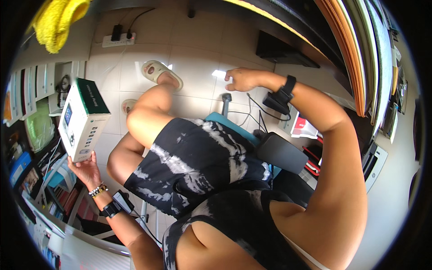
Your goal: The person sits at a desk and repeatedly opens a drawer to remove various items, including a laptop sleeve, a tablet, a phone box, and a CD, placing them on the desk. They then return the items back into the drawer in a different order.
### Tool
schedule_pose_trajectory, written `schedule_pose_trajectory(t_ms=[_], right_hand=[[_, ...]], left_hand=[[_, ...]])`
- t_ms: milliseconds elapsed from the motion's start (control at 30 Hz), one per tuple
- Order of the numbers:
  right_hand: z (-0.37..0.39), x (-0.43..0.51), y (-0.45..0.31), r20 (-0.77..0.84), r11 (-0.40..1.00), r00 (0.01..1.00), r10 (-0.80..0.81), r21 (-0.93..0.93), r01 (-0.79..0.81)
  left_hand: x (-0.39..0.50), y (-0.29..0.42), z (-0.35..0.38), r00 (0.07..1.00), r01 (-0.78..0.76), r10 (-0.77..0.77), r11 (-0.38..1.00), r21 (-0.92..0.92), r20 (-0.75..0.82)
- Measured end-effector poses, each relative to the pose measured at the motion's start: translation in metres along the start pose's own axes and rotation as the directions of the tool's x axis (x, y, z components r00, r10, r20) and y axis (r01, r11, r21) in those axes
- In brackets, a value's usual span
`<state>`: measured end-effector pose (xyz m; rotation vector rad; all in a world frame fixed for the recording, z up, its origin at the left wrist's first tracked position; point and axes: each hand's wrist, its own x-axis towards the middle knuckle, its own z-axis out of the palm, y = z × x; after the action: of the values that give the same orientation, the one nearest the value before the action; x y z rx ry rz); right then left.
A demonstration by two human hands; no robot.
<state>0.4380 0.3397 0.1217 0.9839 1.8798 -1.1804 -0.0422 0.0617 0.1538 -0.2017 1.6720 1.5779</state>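
My left hand (pixel 86 172) grips the lower end of a white and dark green Sony Ericsson phone box (pixel 82 125). The box is held upright and slightly tilted. A phone picture is printed on its broad face, with a row of small icons down its side. My right hand (pixel 243 79) is held out above the tiled floor with its fingers bent and apart, and nothing is in it. Both wrists carry black straps with small devices, the right one being a strapped device (pixel 280 98).
Shelves with books and binders (pixel 25 91) run along the left. A yellow cloth (pixel 60 25) hangs at top left. A power strip (pixel 118 39) lies by the wall. Upright folders (pixel 351 50) stand at right. Beside my lap is a chair armrest (pixel 281 152), with cables (pixel 249 114) nearby.
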Motion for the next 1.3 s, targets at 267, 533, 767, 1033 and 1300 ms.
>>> schedule_pose_trajectory(t_ms=[267, 533, 767, 1033, 1300], right_hand=[[-0.024, 0.042, -0.161, -0.216, 0.823, 0.954, -0.206, 0.490, 0.288], [-0.015, 0.208, -0.343, 0.117, 0.591, 0.976, -0.182, 0.807, 0.014], [0.000, 0.345, -0.406, 0.069, 0.413, 0.975, -0.210, 0.911, 0.024], [0.009, 0.479, -0.481, -0.052, 0.209, 0.990, -0.135, 0.975, 0.080], [0.020, 0.568, -0.522, -0.173, 0.123, 0.957, -0.231, 0.971, 0.205]], left_hand=[[0.022, -0.017, -0.010, 0.986, -0.110, 0.116, 0.992, -0.056, 0.123], [0.090, -0.056, -0.009, 0.992, -0.107, 0.093, 0.974, -0.201, -0.081], [0.124, -0.074, -0.021, 0.966, -0.040, 0.008, 0.992, -0.122, -0.257], [0.106, -0.061, -0.001, 0.961, -0.261, 0.263, 0.769, 0.584, 0.084], [0.116, -0.044, -0.017, 0.984, -0.177, 0.149, 0.810, 0.560, 0.096]])
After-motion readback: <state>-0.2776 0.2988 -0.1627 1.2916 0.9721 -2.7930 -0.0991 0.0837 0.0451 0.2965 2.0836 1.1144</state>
